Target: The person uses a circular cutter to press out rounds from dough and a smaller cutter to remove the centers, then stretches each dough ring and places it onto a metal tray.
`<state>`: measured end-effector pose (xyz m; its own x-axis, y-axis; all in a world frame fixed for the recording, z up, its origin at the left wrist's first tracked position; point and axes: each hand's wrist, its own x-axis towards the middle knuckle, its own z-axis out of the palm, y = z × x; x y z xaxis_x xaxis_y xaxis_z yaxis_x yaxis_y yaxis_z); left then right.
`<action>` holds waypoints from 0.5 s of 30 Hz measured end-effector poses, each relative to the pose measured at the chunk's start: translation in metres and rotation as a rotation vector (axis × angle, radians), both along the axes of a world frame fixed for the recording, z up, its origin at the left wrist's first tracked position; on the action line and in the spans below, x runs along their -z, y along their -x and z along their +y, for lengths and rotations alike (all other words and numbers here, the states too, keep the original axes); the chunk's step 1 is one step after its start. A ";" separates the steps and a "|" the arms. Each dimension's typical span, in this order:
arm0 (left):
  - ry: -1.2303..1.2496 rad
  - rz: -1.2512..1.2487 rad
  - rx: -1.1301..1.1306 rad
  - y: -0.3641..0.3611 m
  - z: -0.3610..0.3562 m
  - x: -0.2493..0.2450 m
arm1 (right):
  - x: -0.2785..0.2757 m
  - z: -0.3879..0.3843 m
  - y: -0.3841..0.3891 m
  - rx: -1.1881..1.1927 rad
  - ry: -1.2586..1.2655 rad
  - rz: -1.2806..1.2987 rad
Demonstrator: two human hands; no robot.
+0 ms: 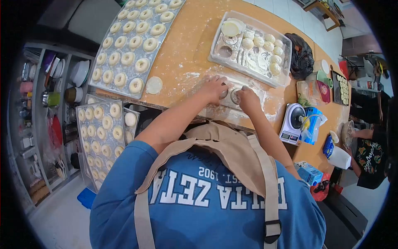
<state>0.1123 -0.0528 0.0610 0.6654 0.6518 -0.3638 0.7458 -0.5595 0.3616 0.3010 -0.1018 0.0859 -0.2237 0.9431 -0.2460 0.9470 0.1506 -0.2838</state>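
Observation:
On a floured board (260, 94) at the table's near edge, my left hand (214, 89) curls its fingers beside a small round piece (224, 92), partly covered and too small to identify. My right hand (248, 98) is closed on a round metal cutter (235, 96), just right of my left hand. Left of my hands lies a flat dough disc (154, 85). Behind the board, a clear plastic tub (248, 69) holds several floured dough balls (268, 45) and a stack of pale discs (231, 28).
A large tray of dough rings (135, 42) lies at the left, with more trays (101, 134) below. At the right are a black bag (300, 56), a kitchen scale (291, 123), a blue box (309, 173) and a small tray (340, 87). A co-worker (371, 153) stands at far right.

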 end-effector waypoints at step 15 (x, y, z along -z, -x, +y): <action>0.003 -0.011 -0.023 -0.001 -0.001 -0.001 | 0.009 -0.002 0.005 0.000 -0.024 0.015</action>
